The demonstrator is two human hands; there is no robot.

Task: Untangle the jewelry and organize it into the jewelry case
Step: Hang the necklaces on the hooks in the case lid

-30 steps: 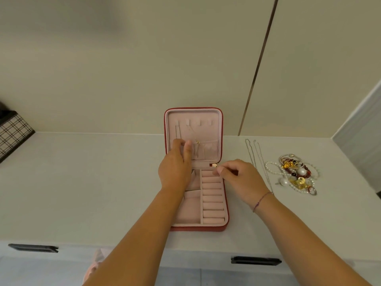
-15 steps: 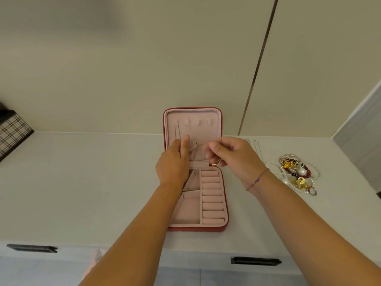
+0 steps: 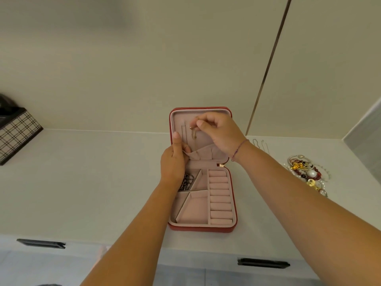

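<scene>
A thin gold necklace point(image 3: 194, 139) is hanging inside the upright lid of the red jewelry case point(image 3: 203, 227), which is lying open on the white worktop point(image 3: 86, 182). The right hand point(image 3: 219, 133) is pinching the chain's top in a fingertip grip, while the left hand point(image 3: 174, 162) is grasping the lid's pocket edge. A tangled jewelry pile point(image 3: 306, 172) is lying well right of the case.

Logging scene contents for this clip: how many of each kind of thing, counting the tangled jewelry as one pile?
Jewelry case: 1
Loose thin chains on the counter: 2
Tangled jewelry pile: 1
Dark chain in a case compartment: 1
Fine gold chain at the lid, held by the right hand: 1
Plaid box: 1
Total: 7
</scene>
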